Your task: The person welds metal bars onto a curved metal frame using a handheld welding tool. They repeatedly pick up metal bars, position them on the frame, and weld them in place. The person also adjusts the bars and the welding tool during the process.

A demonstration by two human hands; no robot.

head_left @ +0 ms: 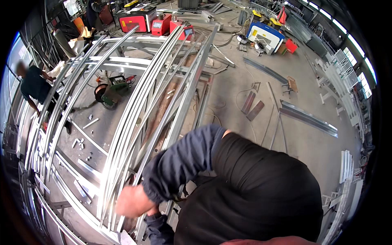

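A long bundle of shiny metal profiles (pixel 134 98) runs from the far middle down to the lower left. Over its near end is my right hand (pixel 134 201), blurred and closed, in a dark blue sleeve that comes in across the profiles. What sits inside its fingers is hidden. Just beneath it, my left hand (pixel 153 210) shows only as a strip of skin above another dark blue cuff; its fingers are hidden behind the right hand. A wide metal channel (pixel 188 100) lies right of the bundle.
At the left, another person (pixel 36 83) in dark clothes stands beside curved-looking long profiles. A green machine with a reel (pixel 109 94) rests on the floor, with small cut pieces (pixel 77 143) nearby. Red machines (pixel 161 25), a blue-white machine (pixel 264 37) and loose channels (pixel 308 116) stand or lie farther off.
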